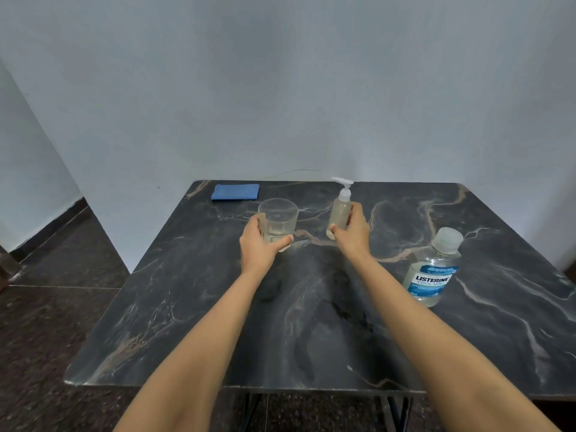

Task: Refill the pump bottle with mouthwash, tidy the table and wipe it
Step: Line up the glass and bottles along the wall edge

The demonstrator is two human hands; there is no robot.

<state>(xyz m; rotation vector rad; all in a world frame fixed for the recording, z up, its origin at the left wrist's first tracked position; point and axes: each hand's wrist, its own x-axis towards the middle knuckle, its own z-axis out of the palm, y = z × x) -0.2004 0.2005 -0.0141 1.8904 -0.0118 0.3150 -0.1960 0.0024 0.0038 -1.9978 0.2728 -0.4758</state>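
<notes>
A clear plastic cup (279,218) stands on the dark marble table (311,322) left of centre, with a little pale liquid in its bottom. My left hand (260,244) wraps around its near side. To the right stands a small pump bottle (339,212) with a white pump head, filled with pale liquid. My right hand (350,233) grips its lower body from the right. A capped Listerine mouthwash bottle (434,269), nearly empty, stands at the right.
A folded blue cloth (235,192) lies at the table's far left corner. A white wall runs right behind the table. Dark speckled floor lies to the left and below the near edge.
</notes>
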